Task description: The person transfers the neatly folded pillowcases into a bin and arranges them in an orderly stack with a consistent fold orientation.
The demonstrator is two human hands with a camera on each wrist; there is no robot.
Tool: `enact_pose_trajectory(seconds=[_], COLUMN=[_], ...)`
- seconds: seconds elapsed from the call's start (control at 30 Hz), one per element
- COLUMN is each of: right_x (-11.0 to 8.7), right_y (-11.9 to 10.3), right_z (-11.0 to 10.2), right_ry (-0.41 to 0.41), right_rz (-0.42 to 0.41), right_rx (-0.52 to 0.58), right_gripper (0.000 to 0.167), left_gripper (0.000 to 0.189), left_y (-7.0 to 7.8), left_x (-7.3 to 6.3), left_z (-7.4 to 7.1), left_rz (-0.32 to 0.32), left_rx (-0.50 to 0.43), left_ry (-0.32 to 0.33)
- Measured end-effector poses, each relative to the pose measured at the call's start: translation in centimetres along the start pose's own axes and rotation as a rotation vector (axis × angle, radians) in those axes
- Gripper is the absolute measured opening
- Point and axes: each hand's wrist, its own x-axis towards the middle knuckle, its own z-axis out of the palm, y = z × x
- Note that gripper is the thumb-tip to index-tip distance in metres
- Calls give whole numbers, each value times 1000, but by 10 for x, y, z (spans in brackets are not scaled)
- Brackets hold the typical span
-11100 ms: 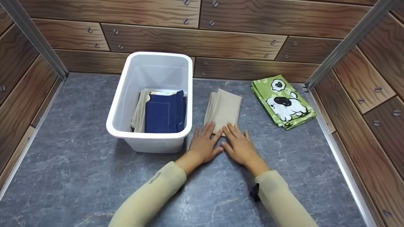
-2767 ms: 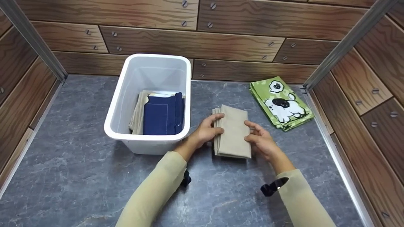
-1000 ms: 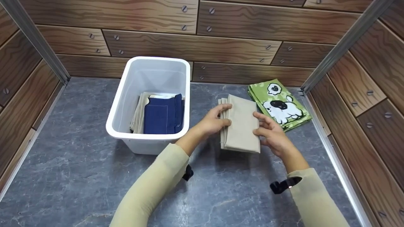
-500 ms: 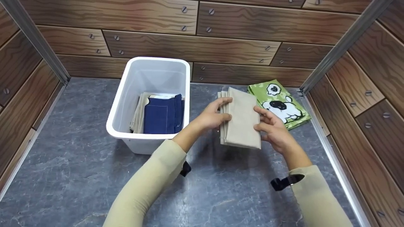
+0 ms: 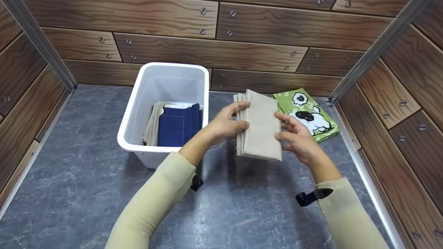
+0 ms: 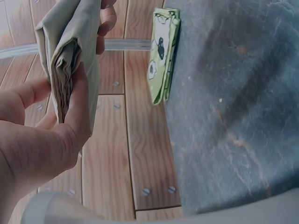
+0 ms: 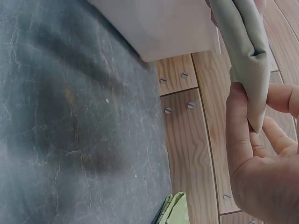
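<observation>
A folded beige cloth (image 5: pixel 261 128) is held up off the grey surface between my two hands, its long sides running away from me. My left hand (image 5: pixel 226 122) pinches its left edge, where several folded layers show. On the opposite edge, my right hand (image 5: pixel 299 138) pinches with thumb and fingers. The left wrist view shows thumb and fingers around the layered edge of the cloth (image 6: pixel 86 28). From the right wrist, a smooth rounded fold of the cloth (image 7: pixel 250 70) sits between thumb and fingers.
Left of the cloth stands a white plastic bin (image 5: pixel 162 149), holding a folded navy cloth (image 5: pixel 173 128) and beige folded cloths (image 5: pixel 152 126). A folded green cloth with a dog print (image 5: pixel 311 116) lies at the back right. Wood-patterned walls (image 5: pixel 173 48) enclose the surface.
Both hands first lay on the beige cloth on the surface; they then gripped its edges and raised it. In the last half second it has shifted slightly left, towards the bin.
</observation>
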Motion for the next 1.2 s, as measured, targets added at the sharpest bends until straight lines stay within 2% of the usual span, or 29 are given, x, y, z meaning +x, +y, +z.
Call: enact_pose_trajectory(seconds=[0.2,0.43,0.8,0.97,1.2], right_x=[2,5,11,13,18], right_y=[-5,-12,-24,-28,-31], right_z=[7,17,34,41,52], right_ry=[-12,-27,-54,-65,-95], right_rz=[-11,-18,-36,-48,-50], right_rx=[2,11,17,-2,-11], right_gripper=[71,71,71,70,70], left_gripper=[66,66,66,65,65], left_y=[5,14,24,25,26], left_x=[-4,-11,-23,-27,-35], left_z=[-10,-20,-38,-45,-58], left_rz=[7,0,-1,-14,2], left_rx=[39,2,3,-23,-48], left_ry=[4,1,4,5,12])
